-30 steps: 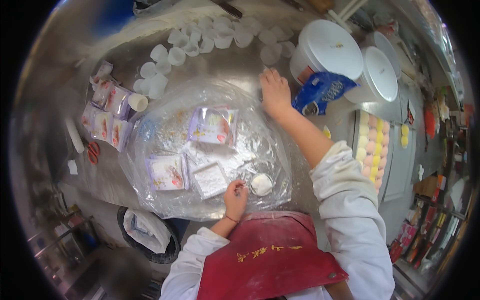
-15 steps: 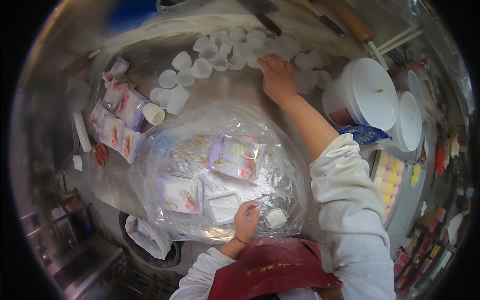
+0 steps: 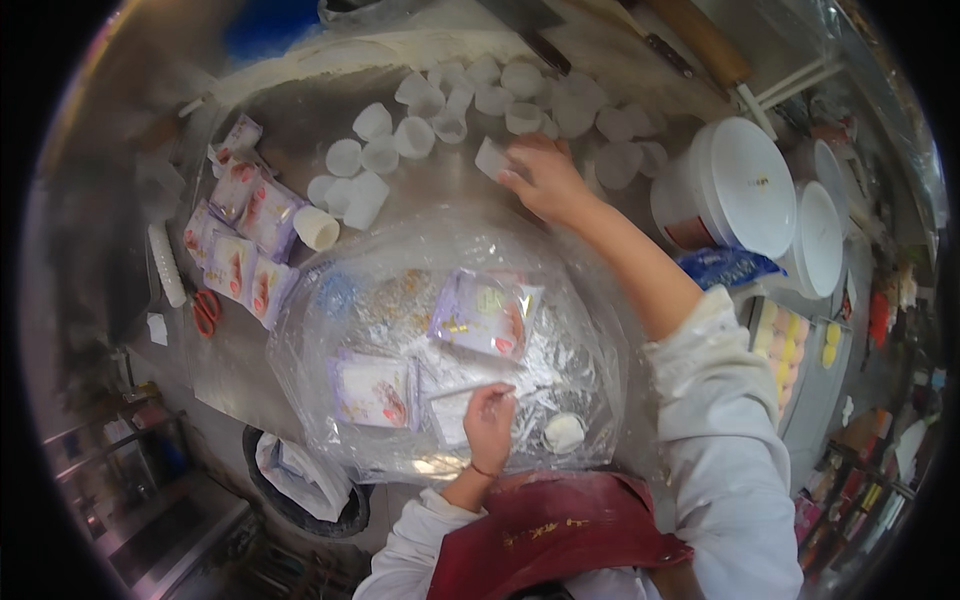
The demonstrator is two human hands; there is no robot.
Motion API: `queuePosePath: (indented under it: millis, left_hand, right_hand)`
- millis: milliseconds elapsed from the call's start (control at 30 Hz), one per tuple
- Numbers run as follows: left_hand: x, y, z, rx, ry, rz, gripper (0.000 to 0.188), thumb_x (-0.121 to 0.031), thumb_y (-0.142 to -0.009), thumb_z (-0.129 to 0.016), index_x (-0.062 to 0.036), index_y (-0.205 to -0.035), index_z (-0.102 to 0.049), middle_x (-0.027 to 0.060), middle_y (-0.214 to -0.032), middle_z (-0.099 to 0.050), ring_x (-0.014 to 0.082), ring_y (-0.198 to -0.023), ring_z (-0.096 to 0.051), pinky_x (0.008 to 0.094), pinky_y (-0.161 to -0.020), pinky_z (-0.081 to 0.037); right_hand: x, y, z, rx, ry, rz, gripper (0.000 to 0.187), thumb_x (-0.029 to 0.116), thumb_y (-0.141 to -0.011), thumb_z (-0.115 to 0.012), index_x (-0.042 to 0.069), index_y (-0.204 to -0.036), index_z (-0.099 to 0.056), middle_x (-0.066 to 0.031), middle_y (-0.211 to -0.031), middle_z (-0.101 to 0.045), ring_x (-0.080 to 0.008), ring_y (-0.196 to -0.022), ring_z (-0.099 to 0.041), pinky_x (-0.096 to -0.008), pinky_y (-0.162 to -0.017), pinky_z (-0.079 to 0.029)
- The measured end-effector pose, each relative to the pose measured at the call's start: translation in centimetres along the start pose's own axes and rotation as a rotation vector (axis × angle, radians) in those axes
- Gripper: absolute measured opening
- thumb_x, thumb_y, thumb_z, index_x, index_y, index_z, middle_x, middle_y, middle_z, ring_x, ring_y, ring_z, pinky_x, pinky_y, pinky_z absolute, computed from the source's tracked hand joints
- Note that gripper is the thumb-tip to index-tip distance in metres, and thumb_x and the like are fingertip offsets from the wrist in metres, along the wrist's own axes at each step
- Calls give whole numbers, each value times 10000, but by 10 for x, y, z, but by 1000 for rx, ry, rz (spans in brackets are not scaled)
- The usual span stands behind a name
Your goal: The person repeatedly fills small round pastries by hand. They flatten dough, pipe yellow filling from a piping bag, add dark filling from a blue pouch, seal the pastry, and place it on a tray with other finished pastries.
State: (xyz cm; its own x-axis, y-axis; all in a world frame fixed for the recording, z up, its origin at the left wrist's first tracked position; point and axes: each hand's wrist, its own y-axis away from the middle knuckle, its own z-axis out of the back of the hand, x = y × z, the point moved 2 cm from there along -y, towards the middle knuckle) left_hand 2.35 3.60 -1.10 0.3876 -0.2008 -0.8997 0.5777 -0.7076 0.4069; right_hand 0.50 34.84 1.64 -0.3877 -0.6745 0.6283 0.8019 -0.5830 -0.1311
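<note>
At the far side of the table, my right hand (image 3: 545, 182) is closed on a small translucent white cup (image 3: 490, 158). Several similar cups (image 3: 414, 137) lie scattered beyond and beside it. Close to my body, my left hand (image 3: 488, 428) has its fingers curled together at the edge of a flat white square sheet (image 3: 450, 416). What those fingers pinch, if anything, is too small to make out. To its right sits a round white lump (image 3: 564, 433) on the powder-dusted clear plastic sheet (image 3: 590, 370). Purple-and-white packets (image 3: 485, 315) lie on the plastic too.
More purple-and-white packets (image 3: 268, 222) are heaped at the left, near red-handled scissors (image 3: 206, 313) and a white roll (image 3: 317, 229). Large white lidded buckets (image 3: 742, 190) stand at the right, with a tray of pink and yellow pieces (image 3: 780, 355) nearer me. A knife (image 3: 545, 50) lies at the far edge.
My right hand has drawn back a little from the scattered cups, now with one cup in its fingers. My left hand has shifted slightly up, staying by the white square.
</note>
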Motion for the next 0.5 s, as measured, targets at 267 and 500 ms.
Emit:
queuePosePath:
  millis: [267,500]
  left_hand:
    - [18,49,-26,354,629,653,242,-166,-872,-410,-4,-1041,-473,63,-1042,-503,122,-930,-460,266,-831,-340]
    - [62,81,-4,162,-325,289,202,-212,-795,-554,-10,-785,-563,63,-691,-571,143,-661,-532,294,-607,-417]
  right_hand:
    - [77,290,-20,533,-1526,-717,261,203,-817,-538,29,-1006,-494,-4,-912,-546,-77,-847,-497,-219,-752,-395]
    - [107,383,-98,-236,-1241,-1128,125,177,-824,-520,54,-839,-512,13,-748,-544,-34,-651,-465,-193,-574,-390]
